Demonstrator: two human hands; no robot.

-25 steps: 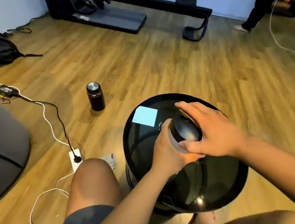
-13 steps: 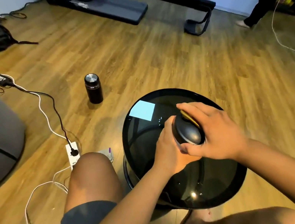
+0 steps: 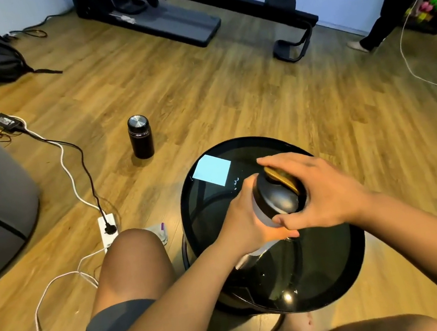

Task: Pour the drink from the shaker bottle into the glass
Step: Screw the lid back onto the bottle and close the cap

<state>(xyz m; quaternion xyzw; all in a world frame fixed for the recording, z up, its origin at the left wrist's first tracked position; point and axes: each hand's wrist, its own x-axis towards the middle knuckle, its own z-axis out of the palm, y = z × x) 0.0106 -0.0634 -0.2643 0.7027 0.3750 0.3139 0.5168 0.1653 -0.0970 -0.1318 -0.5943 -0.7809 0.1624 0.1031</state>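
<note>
Shaker bottle: upright over the round black table, long axis near vertical, top towards the camera. The left hand grips its body from the left. The right hand is curled over the dark lid, apparently to open it. No glass is in view. A black flask stands well apart on the floor.

Left grip curls sideways, right grip claws down beside it, forearms converging.
</note>
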